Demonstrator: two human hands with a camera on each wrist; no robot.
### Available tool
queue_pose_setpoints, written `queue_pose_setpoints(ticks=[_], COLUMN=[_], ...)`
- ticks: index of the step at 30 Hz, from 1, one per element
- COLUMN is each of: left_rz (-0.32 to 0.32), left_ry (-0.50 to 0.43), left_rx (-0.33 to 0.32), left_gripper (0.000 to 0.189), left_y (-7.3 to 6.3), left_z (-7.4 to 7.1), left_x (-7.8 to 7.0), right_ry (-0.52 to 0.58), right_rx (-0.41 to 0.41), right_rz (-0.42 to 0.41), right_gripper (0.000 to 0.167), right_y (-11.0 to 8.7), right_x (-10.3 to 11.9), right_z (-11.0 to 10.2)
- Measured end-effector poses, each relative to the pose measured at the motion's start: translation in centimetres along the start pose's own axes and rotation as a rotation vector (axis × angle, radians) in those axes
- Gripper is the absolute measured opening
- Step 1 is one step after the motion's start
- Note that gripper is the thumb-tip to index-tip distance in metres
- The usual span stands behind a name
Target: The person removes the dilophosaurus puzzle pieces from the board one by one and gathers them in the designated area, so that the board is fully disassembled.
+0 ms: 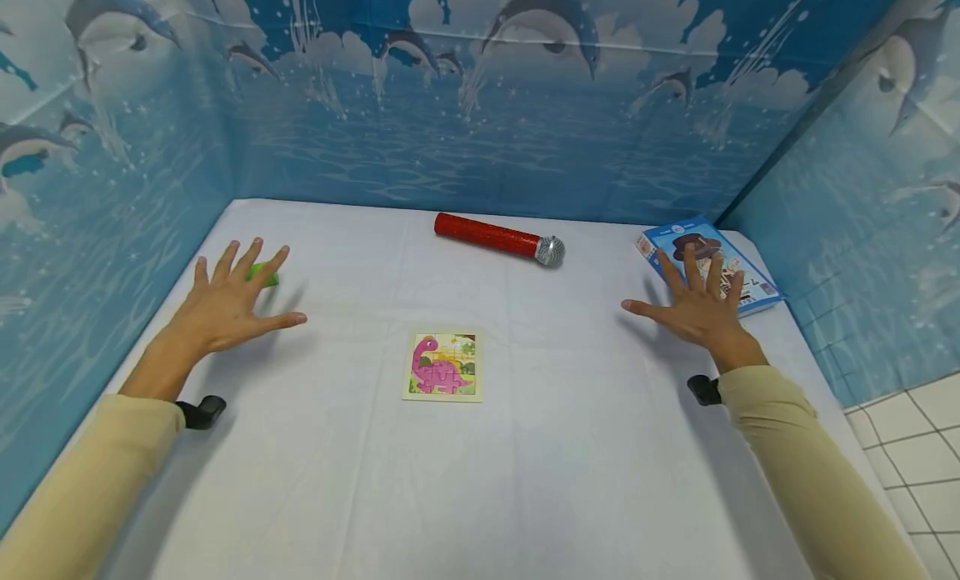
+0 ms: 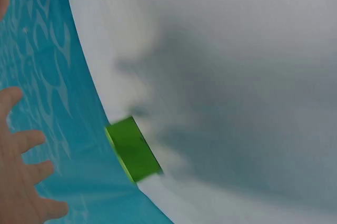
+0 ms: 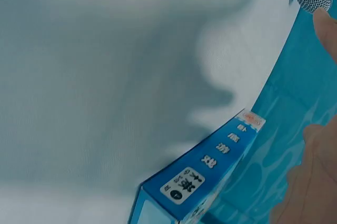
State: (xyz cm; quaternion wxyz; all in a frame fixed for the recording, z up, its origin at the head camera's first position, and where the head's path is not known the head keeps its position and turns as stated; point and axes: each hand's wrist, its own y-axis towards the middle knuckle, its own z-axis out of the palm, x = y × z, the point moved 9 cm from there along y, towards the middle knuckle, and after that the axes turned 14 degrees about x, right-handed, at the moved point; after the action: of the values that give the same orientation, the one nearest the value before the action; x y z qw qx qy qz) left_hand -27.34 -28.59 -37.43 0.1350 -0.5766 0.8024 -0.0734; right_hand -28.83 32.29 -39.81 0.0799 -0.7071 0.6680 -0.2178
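My left hand (image 1: pixel 223 309) hovers over the left part of the table with its fingers spread, holding nothing. Partly hidden behind it is a small green object (image 1: pixel 264 274), which looks like a shiny block in the left wrist view (image 2: pixel 132 149). Above the right part, my right hand (image 1: pixel 697 313) is likewise spread and holds nothing, in front of a blue box (image 1: pixel 678 234) with printed pictures. A red microphone (image 1: pixel 491 235) with a silver mesh head lies at the back middle. Nearer the centre lies a square puzzle (image 1: pixel 444 365) showing a pink dinosaur.
A white cloth (image 1: pixel 435 488) covers the table. Blue curtains (image 1: pixel 480 163) with dolphins stand along the back and both sides. White floor tiles (image 1: pixel 922 455) show at the lower right. Dark bands (image 1: pixel 201 413) sit at both wrists.
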Motion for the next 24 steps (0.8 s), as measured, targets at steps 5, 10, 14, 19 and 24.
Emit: queue_pose_setpoints(ticks=[5, 10, 14, 19, 24], left_rz=[0.135, 0.33, 0.515, 0.695, 0.794], left_ry=[0.019, -0.012, -0.037, -0.047, -0.068], left_rx=[0.018, 0.076, 0.114, 0.161, 0.216], left_gripper=[0.1, 0.09, 0.077, 0.061, 0.058], left_y=[0.1, -0.2, -0.8, -1.4, -1.4], left_z=[0.6, 2.0, 3.3, 5.1, 6.4], left_x=[-4.8, -11.7, -17.0, -21.6, -24.1], right_ry=[-0.018, 0.009, 0.024, 0.065, 0.109], right_rx=[-0.004, 0.0, 0.024, 0.074, 0.107], right_rz=[-0.034, -0.115, -0.187, -0.229, -0.295], right_gripper=[0.106, 0.105, 0.094, 0.078, 0.061], right_y=[0.7, 1.2, 1.7, 2.5, 2.6], right_x=[1.5, 4.2, 6.8, 10.2, 14.1], right_z=[0.0, -0.1, -0.1, 0.5, 1.3])
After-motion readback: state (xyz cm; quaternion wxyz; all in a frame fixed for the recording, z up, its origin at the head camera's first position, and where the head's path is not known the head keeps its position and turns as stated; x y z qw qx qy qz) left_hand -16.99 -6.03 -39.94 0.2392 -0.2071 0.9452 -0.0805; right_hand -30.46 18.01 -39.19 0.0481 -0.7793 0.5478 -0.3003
